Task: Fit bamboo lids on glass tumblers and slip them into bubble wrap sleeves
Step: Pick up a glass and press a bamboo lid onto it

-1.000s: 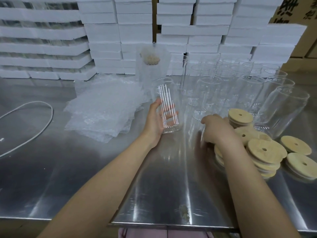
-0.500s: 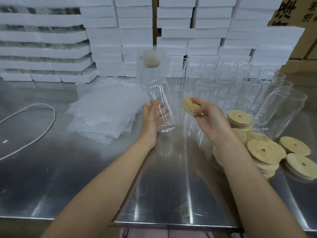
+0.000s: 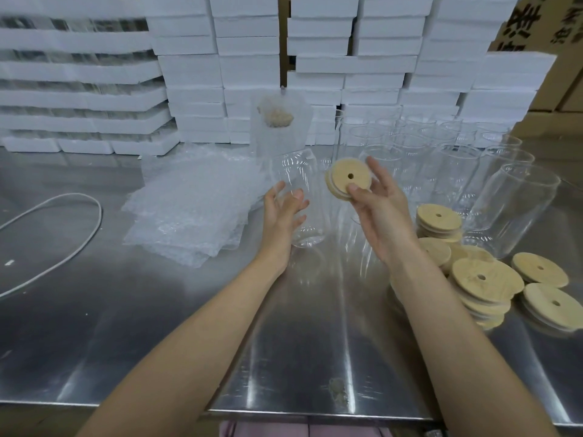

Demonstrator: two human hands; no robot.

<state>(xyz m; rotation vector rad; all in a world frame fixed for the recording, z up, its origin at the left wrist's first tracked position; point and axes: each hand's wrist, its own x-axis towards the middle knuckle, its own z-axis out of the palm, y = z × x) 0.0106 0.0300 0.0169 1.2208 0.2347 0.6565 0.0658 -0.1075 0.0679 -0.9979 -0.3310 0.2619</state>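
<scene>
On the steel table, nearest on the right, a loose heap of bamboo lids lies in short stacks. Above it the right grip pinches one bamboo lid between thumb and fingers, its holed face toward the camera, just beside the top of an empty glass tumbler. The left grip is released, fingers spread against that tumbler's near side; whether the glass rests on the table is hard to tell. To the left lies a stack of flat bubble wrap sleeves. Behind stand many empty tumblers, their outlines merging. One sleeved tumbler shows a lid blurrily through its wrap. White foam boxes fill the back, cut off at the top edge.
</scene>
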